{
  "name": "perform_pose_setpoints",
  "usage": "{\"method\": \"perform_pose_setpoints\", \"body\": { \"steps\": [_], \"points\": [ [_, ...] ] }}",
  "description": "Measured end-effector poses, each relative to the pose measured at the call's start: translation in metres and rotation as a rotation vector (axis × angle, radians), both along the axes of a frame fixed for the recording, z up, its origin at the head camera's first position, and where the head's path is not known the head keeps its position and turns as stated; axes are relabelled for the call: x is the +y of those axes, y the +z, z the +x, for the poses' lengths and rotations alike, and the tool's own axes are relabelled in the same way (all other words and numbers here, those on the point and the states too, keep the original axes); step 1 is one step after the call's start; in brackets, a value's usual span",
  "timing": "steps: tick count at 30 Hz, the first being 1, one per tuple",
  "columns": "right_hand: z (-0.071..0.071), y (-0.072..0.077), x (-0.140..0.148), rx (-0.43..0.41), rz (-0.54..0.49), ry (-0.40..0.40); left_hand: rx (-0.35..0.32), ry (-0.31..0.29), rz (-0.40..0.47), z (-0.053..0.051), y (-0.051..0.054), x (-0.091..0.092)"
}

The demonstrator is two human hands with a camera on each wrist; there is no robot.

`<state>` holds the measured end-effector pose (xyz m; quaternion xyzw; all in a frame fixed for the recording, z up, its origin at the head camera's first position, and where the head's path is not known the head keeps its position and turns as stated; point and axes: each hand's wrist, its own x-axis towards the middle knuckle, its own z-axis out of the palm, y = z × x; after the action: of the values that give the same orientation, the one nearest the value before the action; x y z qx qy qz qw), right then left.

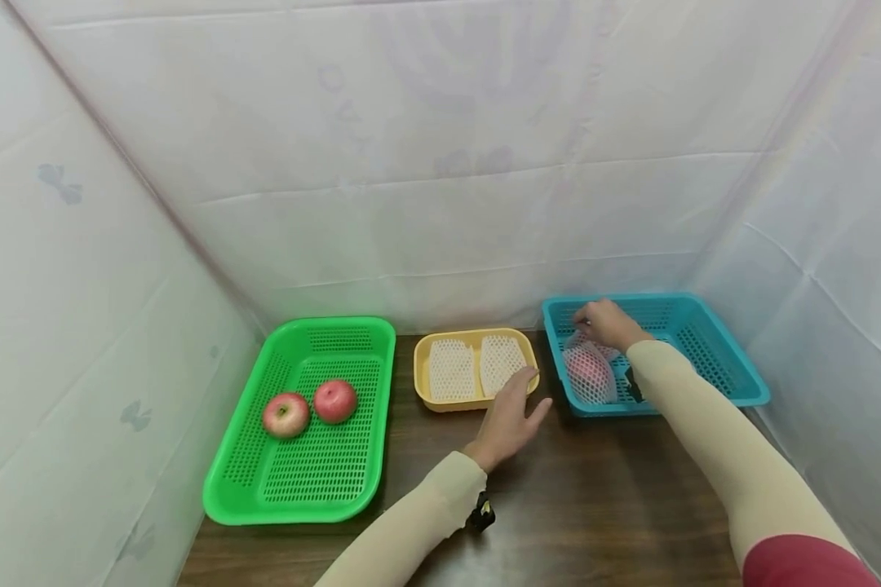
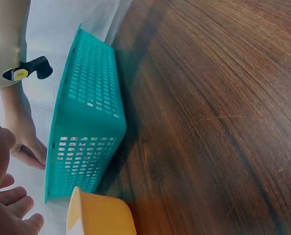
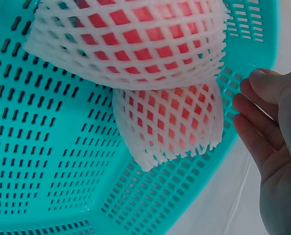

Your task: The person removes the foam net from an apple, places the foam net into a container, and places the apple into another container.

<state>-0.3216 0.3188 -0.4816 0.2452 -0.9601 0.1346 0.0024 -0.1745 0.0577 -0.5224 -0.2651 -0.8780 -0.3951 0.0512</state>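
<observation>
Two apples in white foam nets, one net in front of the other, lie in the blue basket. Over that basket hovers my right hand, its fingers loosely bent with nothing between them. The right wrist view shows this hand beside the basket rim, apart from the nets. My left hand is at the front right corner of the yellow tray, fingers relaxed and holding nothing. Flat foam nets lie side by side in the tray.
A green basket stands on the left with two bare red apples inside. Everything sits on a dark wooden table. White sheeting walls the back and both sides.
</observation>
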Motion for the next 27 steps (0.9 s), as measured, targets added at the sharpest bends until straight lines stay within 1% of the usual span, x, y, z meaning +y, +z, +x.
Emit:
{"method": "perform_pose_setpoints", "body": {
  "steps": [3,5,9,15,19,24,27],
  "points": [
    [0.001,-0.003,0.003,-0.018,-0.01,-0.013,0.015,-0.011,-0.004,0.002,0.0,0.004],
    [0.003,-0.005,0.005,-0.044,-0.006,-0.032,0.02,-0.019,-0.007,0.002,-0.001,0.005],
    [0.004,-0.007,0.01,-0.097,0.026,-0.079,0.011,-0.027,-0.012,0.004,-0.002,0.007],
    [0.006,-0.01,0.018,-0.135,0.064,-0.103,-0.001,-0.024,-0.019,0.004,-0.003,0.007],
    [0.009,-0.011,0.024,-0.165,0.081,-0.122,-0.029,-0.034,-0.032,0.003,-0.003,0.009],
    [0.012,-0.012,0.031,-0.233,0.093,-0.167,-0.078,-0.032,-0.054,0.003,-0.003,0.012],
    [0.014,-0.014,0.038,-0.238,0.112,-0.19,-0.103,-0.025,-0.06,0.003,-0.002,0.016]
  ]
}}
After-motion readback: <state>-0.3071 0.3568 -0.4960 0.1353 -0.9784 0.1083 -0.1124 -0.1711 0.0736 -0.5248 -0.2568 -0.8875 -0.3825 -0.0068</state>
